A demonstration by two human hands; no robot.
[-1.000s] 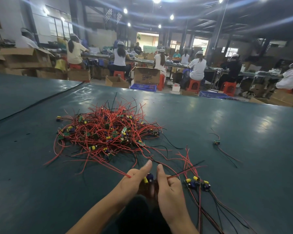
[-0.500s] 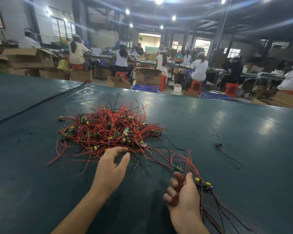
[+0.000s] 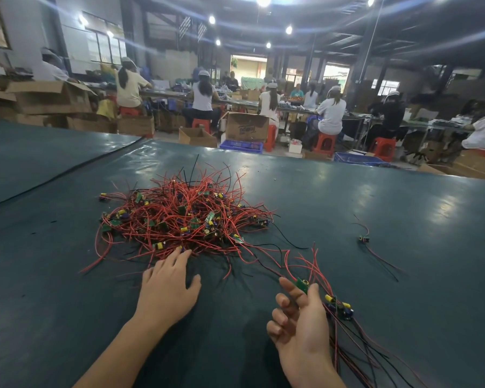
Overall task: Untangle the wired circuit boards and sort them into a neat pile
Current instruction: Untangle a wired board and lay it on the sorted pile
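A tangled heap of small green circuit boards with red and black wires lies on the dark green table. My left hand is spread open, its fingertips touching the heap's near edge. My right hand is raised palm-left beside a small sorted pile of boards, whose wires trail toward me. A green circuit board sits between its thumb and index finger, wires running back to the heap.
One stray wired board lies alone to the right. A dark seam crosses the table at the left. Beyond the far edge are cardboard boxes, blue crates, red stools and several seated workers.
My left hand has reached forward from my right hand to the heap's near edge. My right hand has moved right toward the sorted pile, carrying a green board.
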